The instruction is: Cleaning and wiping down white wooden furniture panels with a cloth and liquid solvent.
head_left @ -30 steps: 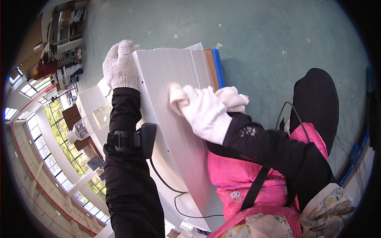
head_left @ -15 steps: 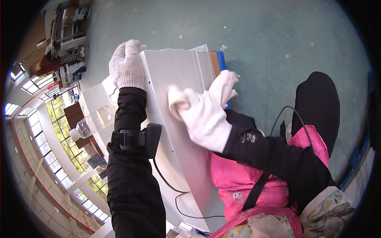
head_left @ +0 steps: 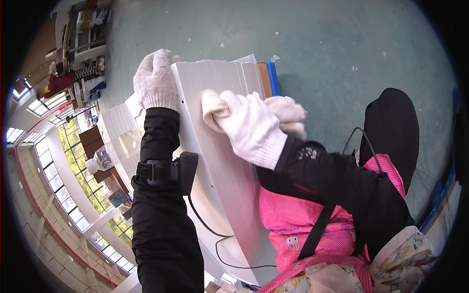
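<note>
A stack of long white panels (head_left: 201, 78) lies in front of me, with its edges side by side. My left hand (head_left: 155, 80), in a white knit glove, is curled round the far left corner of the outermost panel. My right hand (head_left: 251, 128), gloved alike, is closed on a white cloth (head_left: 288, 111) and presses it against the panel edges. One folded part of the cloth sticks out left of the fingers, and its loose end hangs past the right side of the stack. Both hands' fingertips are partly hidden.
A clear plastic bottle (head_left: 105, 158) lies left of my left forearm, near more stacked white panels (head_left: 117, 122). Brown board and a blue edge (head_left: 273, 78) border the stack's right side. A black cable (head_left: 207, 225) loops below my left wrist. Shelves stand far left.
My right hand has shifted slightly toward the far side and left along the panel edges with the cloth. The cloth's loose end has swung right and nearer. My left hand stays put.
</note>
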The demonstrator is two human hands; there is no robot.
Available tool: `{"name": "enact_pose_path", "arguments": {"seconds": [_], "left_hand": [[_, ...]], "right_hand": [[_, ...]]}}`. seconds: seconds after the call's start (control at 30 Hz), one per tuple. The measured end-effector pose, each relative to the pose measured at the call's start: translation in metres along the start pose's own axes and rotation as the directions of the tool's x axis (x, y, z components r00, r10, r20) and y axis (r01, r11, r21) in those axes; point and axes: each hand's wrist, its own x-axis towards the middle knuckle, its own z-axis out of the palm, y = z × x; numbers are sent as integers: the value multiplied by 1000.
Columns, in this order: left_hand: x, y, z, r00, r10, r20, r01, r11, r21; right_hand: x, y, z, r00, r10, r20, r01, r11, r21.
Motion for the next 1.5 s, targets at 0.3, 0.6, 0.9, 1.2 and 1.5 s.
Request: {"name": "enact_pose_path", "arguments": {"seconds": [0.3, 0.6, 0.9, 1.2, 1.5], "left_hand": [[-2, 1, 2, 999, -52, -11, 51, 997, -55], [-2, 0, 3, 993, -115, -21, 113, 992, -58], [-2, 3, 3, 993, -120, -9, 120, 991, -58], [-3, 1, 3, 994, -110, -7, 109, 991, -79], [-3, 6, 4, 995, -99, -7, 99, 995, -23]], "right_hand": [[0, 13, -5, 972, 230, 51, -219, 805, 551], [35, 40, -6, 824, 258, 505, -567, 357, 743], [48, 39, -12, 726, 265, 635, -667, 41, 744], [32, 25, -5, 727, 273, 630, -566, -281, 775], [32, 29, 1, 749, 260, 610, -534, -309, 787]]}}
